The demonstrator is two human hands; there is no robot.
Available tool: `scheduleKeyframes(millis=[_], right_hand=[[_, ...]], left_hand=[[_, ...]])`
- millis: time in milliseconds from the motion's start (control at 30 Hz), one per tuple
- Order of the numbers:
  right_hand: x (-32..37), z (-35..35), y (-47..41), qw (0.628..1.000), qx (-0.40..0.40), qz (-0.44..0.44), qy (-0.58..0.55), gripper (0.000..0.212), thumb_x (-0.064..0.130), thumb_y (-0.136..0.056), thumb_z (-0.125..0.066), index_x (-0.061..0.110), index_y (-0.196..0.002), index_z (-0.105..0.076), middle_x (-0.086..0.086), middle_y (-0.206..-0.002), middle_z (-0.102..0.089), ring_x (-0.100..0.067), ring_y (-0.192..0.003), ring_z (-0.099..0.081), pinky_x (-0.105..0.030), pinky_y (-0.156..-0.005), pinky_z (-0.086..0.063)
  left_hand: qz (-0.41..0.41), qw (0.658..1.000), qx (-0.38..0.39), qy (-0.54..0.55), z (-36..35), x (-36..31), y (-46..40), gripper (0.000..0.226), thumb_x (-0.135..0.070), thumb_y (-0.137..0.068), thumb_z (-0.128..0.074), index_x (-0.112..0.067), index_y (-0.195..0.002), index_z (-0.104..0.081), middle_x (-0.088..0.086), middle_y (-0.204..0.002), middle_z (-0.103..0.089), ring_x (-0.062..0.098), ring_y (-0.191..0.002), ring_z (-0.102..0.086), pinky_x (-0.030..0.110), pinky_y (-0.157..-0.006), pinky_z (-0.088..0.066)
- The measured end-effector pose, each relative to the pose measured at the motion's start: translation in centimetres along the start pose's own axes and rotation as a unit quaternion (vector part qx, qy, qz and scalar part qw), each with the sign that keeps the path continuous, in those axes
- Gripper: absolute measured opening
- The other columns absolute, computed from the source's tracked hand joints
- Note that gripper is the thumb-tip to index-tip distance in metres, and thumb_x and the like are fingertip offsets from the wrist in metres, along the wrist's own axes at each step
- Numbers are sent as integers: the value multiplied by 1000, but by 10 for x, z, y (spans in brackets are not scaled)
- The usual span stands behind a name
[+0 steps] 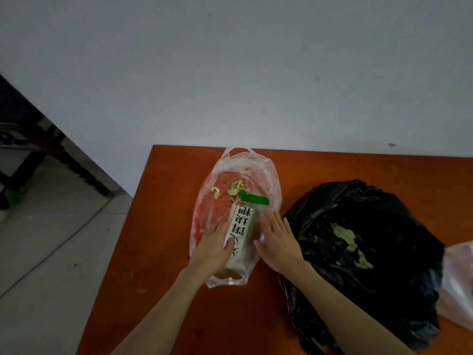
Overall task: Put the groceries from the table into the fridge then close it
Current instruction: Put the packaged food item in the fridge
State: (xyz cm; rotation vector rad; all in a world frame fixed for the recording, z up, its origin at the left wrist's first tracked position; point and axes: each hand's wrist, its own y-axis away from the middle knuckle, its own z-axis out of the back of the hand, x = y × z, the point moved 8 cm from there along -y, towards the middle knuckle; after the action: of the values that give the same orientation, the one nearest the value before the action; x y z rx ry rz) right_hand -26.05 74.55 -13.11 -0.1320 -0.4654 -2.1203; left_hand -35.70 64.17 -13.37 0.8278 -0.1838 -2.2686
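Note:
A clear plastic bag (266, 175) lies on the orange table (169, 226), spread open. Inside it lies a white package (240, 224) with black characters and a green clip (253, 199), beside scraps of pale vegetable. My left hand (213, 249) lies flat on the bag at the package's left side, thumb on the label. My right hand (277, 239) rests flat, fingers straight, against the bag at the package's right side. The fridge is out of view.
A crumpled black plastic bag (366, 265) with green vegetable bits on it lies right of my right arm. Another pale plastic bag (458, 285) shows at the right edge. A white wall stands behind the table. Grey floor and dark furniture (51, 147) lie left.

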Motion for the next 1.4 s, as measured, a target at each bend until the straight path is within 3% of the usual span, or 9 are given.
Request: scheduleKeyframes(millis=[267,367,433,600,733,900,1033,1167,1400], right_hand=[[-25,-33,-29,999,25,-21,19,75,41,-96,-39,3,-148,0,-13,-157,5,-24,-145,6,-37,-113,8],[-31,-44,-29,999,25,-25,27,84,43,-73,-72,-3,-136,-42,-19,-146,-38,-29,-136,-36,-45,-109,-23],[-33,-49,-31,999,32,-36,23,87,44,-58,-82,-3,-126,-54,-18,-134,-53,-29,-125,-50,-46,-101,-35],[-29,-51,-31,999,22,-26,-2,82,38,-88,-55,0,-147,-13,-17,-156,-9,-30,-145,-5,-39,-112,5],[-30,-51,-30,1000,20,-24,-2,83,40,-84,-60,1,-146,-20,-17,-154,-17,-31,-143,-11,-43,-111,2],[-26,-47,-29,1000,26,-9,1,82,41,-91,-50,5,-148,-2,-14,-158,0,-24,-141,15,-41,-110,14],[-23,-47,-29,995,94,-33,3,79,47,-94,-39,8,-149,2,-11,-158,7,-23,-145,12,-43,-114,12],[-18,-41,-23,993,116,-38,-7,73,47,-95,-35,12,-150,-1,-10,-158,4,-22,-145,11,-44,-116,8],[-9,0,10,995,27,-40,-83,67,42,-97,-37,17,-150,-4,-8,-158,3,-22,-146,7,-41,-117,5]], left_hand=[[61,995,25,81,-22,-7,-81,67,-34,-93,-48,-24,-148,-11,9,-146,-34,24,-130,-40,35,-106,-34],[95,990,20,97,-22,-3,-98,66,-32,-94,-47,-17,-147,-11,19,-128,-53,18,-73,-64,18,-64,-52],[109,991,21,78,-21,-2,-108,62,-34,-93,-48,-21,-145,-16,19,-123,-55,25,-69,-64,32,-56,-56],[88,989,69,97,-23,-20,-119,41,-23,-89,-59,-14,-127,-45,0,-102,-58,7,-50,-48,11,-37,-34],[68,994,49,76,-13,-25,-109,36,-20,-89,-58,-12,-122,-49,3,-115,-50,6,-58,-51,11,-41,-41],[59,997,21,53,14,-22,-87,31,-12,-88,-58,-7,-119,-52,-11,-82,-51,1,-56,-46,9,-53,-47],[15,999,33,34,30,-37,-64,37,-12,-86,-61,-10,-121,-49,-10,-94,-50,-5,-63,-44,-4,-56,-39],[0,999,22,45,45,-42,-37,43,-12,-86,-61,-11,-126,-45,-4,-103,-56,-6,-63,-46,6,-51,-44],[-47,986,-129,93,117,-54,14,36,-14,-86,-60,-10,-121,-51,-1,-109,-61,3,-85,-52,11,-50,-40]])
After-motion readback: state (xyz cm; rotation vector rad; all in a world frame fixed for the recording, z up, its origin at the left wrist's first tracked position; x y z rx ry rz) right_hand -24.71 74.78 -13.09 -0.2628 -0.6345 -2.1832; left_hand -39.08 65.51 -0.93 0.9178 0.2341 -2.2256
